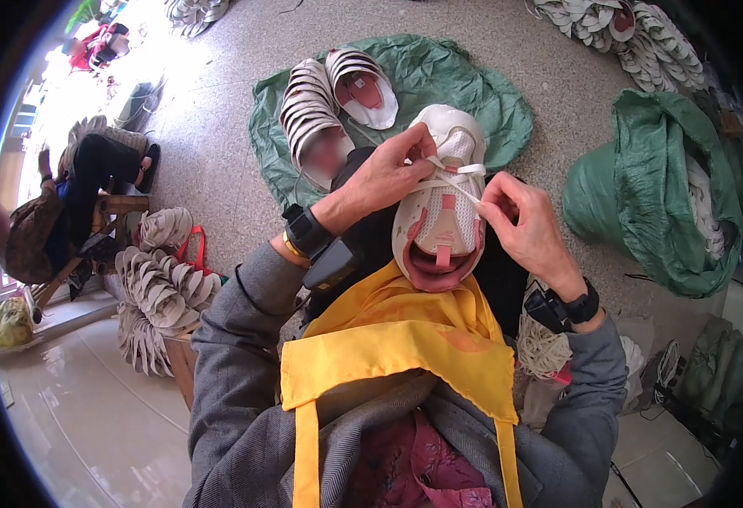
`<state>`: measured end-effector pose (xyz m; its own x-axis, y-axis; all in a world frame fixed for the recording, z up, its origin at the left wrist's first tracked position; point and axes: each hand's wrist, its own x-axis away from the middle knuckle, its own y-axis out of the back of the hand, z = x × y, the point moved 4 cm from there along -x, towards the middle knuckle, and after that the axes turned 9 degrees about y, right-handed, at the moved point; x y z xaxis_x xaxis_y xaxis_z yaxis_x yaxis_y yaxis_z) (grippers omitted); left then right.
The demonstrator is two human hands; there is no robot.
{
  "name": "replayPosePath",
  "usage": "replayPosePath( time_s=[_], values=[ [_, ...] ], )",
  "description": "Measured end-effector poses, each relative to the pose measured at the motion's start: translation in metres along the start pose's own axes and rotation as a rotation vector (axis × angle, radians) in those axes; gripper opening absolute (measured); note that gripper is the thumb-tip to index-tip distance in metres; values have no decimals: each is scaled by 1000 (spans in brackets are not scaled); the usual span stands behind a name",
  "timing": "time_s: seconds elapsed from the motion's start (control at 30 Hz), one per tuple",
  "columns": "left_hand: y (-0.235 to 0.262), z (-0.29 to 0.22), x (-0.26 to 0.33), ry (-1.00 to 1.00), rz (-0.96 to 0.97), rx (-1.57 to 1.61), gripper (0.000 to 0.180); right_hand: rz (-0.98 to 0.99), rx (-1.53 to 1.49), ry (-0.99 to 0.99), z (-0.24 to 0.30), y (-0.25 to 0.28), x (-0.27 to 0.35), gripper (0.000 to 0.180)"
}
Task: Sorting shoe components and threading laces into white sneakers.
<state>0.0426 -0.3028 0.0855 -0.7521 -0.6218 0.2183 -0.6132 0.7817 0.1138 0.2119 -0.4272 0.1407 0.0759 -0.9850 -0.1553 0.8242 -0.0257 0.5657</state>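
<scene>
A white and cream sneaker upper point(426, 216) with pink lining rests on my lap, its toe pointing away and its opening towards me. A white lace point(471, 170) runs across its front, with a loop showing at the right. My left hand point(386, 173) is closed in a pinch on the lace at the left side. At the right, my right hand point(525, 222) pinches another stretch of the same lace between thumb and fingertips. A yellow apron point(371, 354) lies under the heel end. Whether the upper has a sole is hidden.
Nested uppers point(305, 102) lie on a green sheet point(494, 106) ahead. At right stands an open green sack point(634, 190) with pale pieces inside. Looped white cords point(544, 349) lie near my right forearm. More stacked uppers point(164, 284) are at left, near a seated person point(101, 173).
</scene>
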Motion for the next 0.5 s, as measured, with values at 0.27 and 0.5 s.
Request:
replayPosePath(
  time_s=[0.27,0.5],
  values=[
    [-1,-3,1,-28,0,-100,17,-2,-19,-95,4,15,17,15],
    [-2,-11,12,-11,-39,-75,14,24,-151,-264,-1,17,33,17]
  ],
)
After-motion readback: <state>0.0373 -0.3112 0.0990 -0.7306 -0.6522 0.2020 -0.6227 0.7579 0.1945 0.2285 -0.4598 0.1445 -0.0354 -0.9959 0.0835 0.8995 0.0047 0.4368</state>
